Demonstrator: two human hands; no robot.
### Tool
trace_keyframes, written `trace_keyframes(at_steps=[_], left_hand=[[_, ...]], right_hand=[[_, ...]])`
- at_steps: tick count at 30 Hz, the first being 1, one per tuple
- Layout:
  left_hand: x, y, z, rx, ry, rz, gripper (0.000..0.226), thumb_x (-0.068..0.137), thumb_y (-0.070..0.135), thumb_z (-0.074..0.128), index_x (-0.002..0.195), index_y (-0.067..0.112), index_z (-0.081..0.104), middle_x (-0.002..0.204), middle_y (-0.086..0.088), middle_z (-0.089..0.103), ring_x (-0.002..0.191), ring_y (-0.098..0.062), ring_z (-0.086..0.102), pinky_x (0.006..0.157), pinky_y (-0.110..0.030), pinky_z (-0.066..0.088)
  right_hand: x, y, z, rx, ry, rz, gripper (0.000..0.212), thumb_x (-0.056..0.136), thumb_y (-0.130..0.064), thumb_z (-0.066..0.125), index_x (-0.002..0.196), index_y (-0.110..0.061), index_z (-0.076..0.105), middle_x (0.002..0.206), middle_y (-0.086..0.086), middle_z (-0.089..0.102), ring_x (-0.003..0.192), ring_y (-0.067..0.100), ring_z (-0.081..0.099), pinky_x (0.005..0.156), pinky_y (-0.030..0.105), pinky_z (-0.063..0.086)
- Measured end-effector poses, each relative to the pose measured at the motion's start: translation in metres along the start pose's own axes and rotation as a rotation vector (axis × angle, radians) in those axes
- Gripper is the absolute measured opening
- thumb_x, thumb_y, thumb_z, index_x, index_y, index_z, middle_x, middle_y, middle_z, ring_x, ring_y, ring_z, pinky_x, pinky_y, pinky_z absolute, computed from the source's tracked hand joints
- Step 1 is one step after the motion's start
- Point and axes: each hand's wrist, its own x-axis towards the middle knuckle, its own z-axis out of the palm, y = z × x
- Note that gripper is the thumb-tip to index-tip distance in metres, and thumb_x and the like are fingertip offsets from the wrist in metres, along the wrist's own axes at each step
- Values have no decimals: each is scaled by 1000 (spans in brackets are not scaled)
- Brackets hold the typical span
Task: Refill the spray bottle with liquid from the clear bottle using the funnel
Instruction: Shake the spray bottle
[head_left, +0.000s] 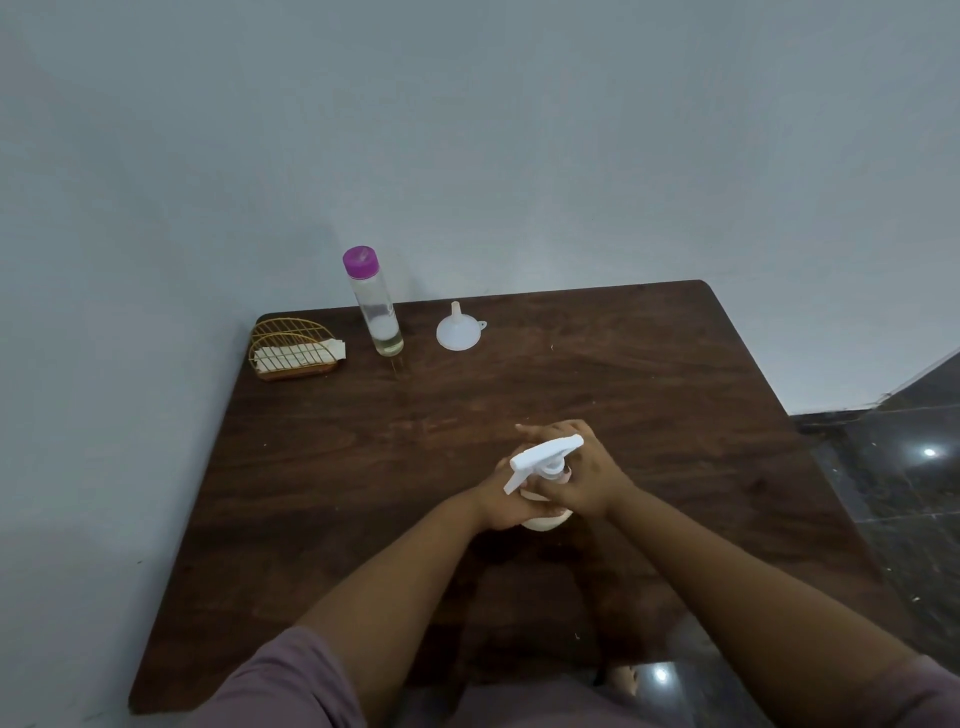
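Note:
A white spray bottle (545, 521) stands at the middle of the dark wooden table (649, 395), its white trigger head (543, 457) pointing left. My left hand (506, 501) grips the bottle's body from the left. My right hand (582, 475) is curled round the neck just under the trigger head. The clear bottle (375, 306) with a purple cap stands upright at the back left, with a little liquid at its bottom. A white funnel (458, 328) rests mouth down, spout up, to the right of the clear bottle.
A gold wire holder (293, 345) with white paper in it sits at the table's back left corner. A pale wall runs behind and along the left. Dark shiny floor tiles (893, 467) lie past the table's right edge.

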Motion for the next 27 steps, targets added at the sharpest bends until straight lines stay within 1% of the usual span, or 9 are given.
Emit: trace_keyframes(at_steps=[3, 7, 11, 13, 15, 18, 22, 24, 27], left_hand=[[1, 0, -2, -15, -30, -2, 39, 83, 17, 76, 115, 26, 56, 106, 15, 60, 101, 6, 60, 84, -10, 47], [1, -10, 12, -15, 65, -12, 61, 65, 47, 69, 115, 16, 56, 115, -2, 58, 110, -15, 58, 94, -32, 51], [0, -20, 32, -88, 276, -15, 88, 49, 54, 82, 129, 29, 51, 130, 7, 55, 121, -10, 53, 101, -38, 50], [-5, -15, 40, -26, 342, 10, 103, 40, 60, 86, 131, 35, 46, 133, 12, 49, 126, -8, 46, 105, -33, 42], [-9, -16, 49, 36, 357, -8, 102, 39, 64, 82, 130, 34, 47, 131, 11, 51, 126, -8, 43, 107, -32, 39], [-15, -17, 54, -101, 418, -23, 85, 51, 50, 81, 125, 24, 50, 120, 7, 59, 114, -7, 56, 99, -36, 51], [-35, -11, 54, -72, 195, 19, 96, 47, 38, 90, 131, 31, 43, 128, 14, 54, 118, -7, 53, 97, -34, 51], [-46, -1, 63, -96, 17, -16, 98, 49, 33, 87, 136, 33, 41, 131, 11, 53, 123, -12, 51, 99, -40, 50], [-65, 22, 87, -230, -176, -75, 86, 66, 16, 81, 140, 33, 40, 135, 3, 54, 125, -19, 51, 103, -44, 47]], right_hand=[[-8, -9, 3, 120, 12, 104, 35, 74, -48, 63, 109, -44, 64, 110, -9, 62, 105, 6, 58, 89, 30, 51], [-19, -39, 27, 408, 298, 331, 39, 70, -32, 60, 107, -26, 70, 105, -8, 70, 100, 4, 64, 81, 18, 50], [-13, -50, 17, 297, 259, 505, 25, 79, -26, 71, 100, -12, 70, 89, -1, 69, 88, 13, 66, 61, 9, 40], [-13, -51, 13, 224, 192, 525, 31, 79, -27, 74, 105, -13, 67, 94, 0, 68, 87, 11, 61, 65, 12, 41], [-19, -55, 14, 204, 115, 490, 47, 77, -33, 74, 119, -18, 60, 107, -5, 65, 98, 10, 58, 83, 24, 48], [-38, -52, 18, 143, 41, 358, 56, 75, -51, 63, 124, -25, 59, 115, -5, 65, 109, 20, 59, 93, 44, 50], [-59, -46, -4, -21, 94, 277, 55, 72, -64, 66, 111, -25, 62, 96, -14, 65, 92, 5, 62, 77, 26, 52], [-67, -48, -20, 48, 63, 289, 54, 69, -66, 68, 109, -30, 61, 94, -14, 66, 89, 2, 64, 76, 19, 51], [-74, -45, -35, 346, -103, 467, 42, 70, -51, 77, 100, -24, 66, 98, 0, 69, 95, 14, 65, 85, 31, 53]])
